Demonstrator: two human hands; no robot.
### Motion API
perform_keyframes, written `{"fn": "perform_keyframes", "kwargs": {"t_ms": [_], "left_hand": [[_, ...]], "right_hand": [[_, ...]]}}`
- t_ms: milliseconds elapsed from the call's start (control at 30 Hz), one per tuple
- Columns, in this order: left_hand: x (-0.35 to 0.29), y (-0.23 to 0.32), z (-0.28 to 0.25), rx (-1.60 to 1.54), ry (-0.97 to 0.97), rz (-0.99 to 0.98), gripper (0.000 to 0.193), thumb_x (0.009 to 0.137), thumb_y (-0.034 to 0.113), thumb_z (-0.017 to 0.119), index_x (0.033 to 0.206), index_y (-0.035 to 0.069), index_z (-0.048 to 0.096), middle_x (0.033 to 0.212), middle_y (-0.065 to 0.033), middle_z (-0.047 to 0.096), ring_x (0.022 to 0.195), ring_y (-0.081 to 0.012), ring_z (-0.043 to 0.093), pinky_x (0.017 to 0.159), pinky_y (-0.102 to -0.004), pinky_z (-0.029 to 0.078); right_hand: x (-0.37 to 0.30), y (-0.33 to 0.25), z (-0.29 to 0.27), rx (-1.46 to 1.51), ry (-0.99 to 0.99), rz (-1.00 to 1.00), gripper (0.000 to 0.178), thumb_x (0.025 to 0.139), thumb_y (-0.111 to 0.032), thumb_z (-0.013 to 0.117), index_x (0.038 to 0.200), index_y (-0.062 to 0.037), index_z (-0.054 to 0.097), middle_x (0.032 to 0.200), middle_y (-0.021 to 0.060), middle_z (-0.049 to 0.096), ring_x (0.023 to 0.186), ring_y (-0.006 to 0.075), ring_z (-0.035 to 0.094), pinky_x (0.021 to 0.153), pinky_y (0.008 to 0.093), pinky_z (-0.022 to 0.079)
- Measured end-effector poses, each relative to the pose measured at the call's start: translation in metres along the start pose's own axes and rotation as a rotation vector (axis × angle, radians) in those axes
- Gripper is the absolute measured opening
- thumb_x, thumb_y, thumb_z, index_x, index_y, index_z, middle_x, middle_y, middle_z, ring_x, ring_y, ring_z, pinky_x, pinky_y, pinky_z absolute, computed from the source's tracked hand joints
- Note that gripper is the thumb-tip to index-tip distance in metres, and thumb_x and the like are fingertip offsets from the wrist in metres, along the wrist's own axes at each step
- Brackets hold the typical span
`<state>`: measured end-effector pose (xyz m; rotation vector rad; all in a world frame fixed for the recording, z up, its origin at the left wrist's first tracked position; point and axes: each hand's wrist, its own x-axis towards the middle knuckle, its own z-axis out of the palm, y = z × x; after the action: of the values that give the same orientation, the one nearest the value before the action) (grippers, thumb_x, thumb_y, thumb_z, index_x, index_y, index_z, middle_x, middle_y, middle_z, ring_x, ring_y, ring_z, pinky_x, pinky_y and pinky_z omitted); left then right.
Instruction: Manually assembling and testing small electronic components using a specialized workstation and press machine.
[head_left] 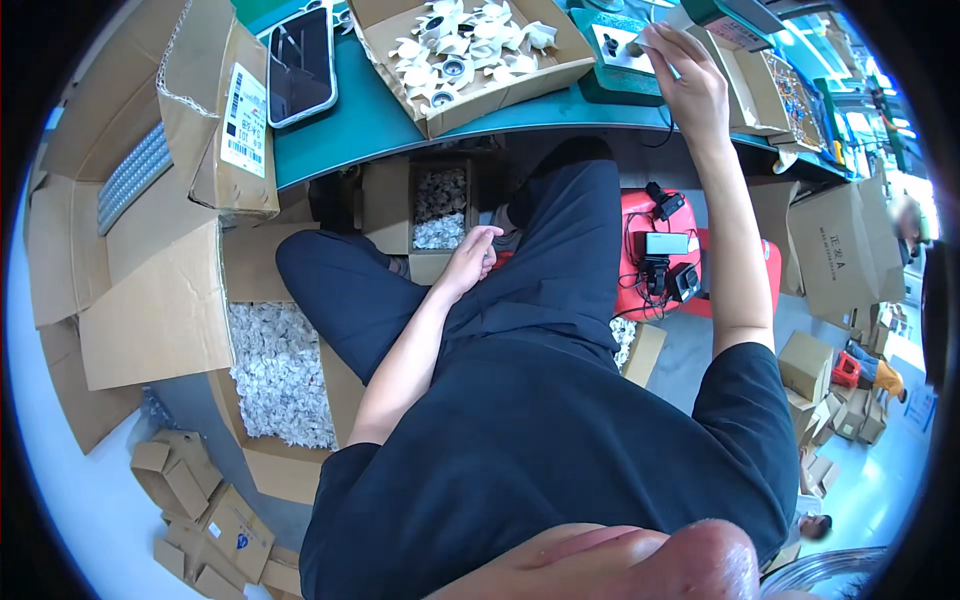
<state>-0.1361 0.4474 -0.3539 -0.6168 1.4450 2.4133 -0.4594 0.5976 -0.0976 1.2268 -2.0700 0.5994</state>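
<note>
My right hand [692,85] reaches over the bench, its fingers pinched together beside a small green fixture [605,88] with a white top plate [624,60]. A bit of something pale shows at the fingertips, too small to name. My left hand [470,264] lies over my lap with the fingers curled in; whatever is in it, if anything, is hidden. To the left of the fixture stands a shallow cardboard tray [512,97] of white fan impellers [490,42]. Several impellers have a dark round hub insert.
A phone [301,66] lies on the green bench [340,140]. Tall open cartons [160,310] crowd the left. Under the bench sits a box [386,196] of small parts. On the right, a red stool [634,300] carries cables and small devices. A parts bin [750,95] flanks my right hand.
</note>
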Motion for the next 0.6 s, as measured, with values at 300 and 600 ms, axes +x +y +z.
{"fn": "perform_keyframes", "kwargs": {"t_ms": [300, 600], "left_hand": [[-0.012, -0.003, -0.002, -0.012, 0.04, -0.02, 0.031, 0.11, 0.031, 0.037, 0.127, 0.01, 0.053, 0.071, 0.0033, 0.041, 0.061, -0.0063, 0.036, 0.054, -0.0219, 0.033], [-0.01, 0.001, -0.013, -0.03, 0.129, -0.046, 0.031, 0.109, 0.034, 0.038, 0.125, 0.012, 0.054, 0.07, 0.0041, 0.041, 0.058, -0.0059, 0.036, 0.052, -0.0218, 0.032]], "right_hand": [[-0.009, 0.007, 0.006, -0.017, 0.092, 0.024, 0.022, 0.089, -0.013, 0.073, 0.111, -0.0104, 0.076, 0.112, 0.0079, 0.074, 0.107, 0.0179, 0.07, 0.093, 0.0309, 0.054], [-0.018, 0.117, 0.057, 0.685, -0.014, 0.787, 0.026, 0.096, -0.014, 0.065, 0.119, -0.0037, 0.071, 0.115, 0.0064, 0.072, 0.1, 0.0154, 0.067, 0.094, 0.0287, 0.049]]}}
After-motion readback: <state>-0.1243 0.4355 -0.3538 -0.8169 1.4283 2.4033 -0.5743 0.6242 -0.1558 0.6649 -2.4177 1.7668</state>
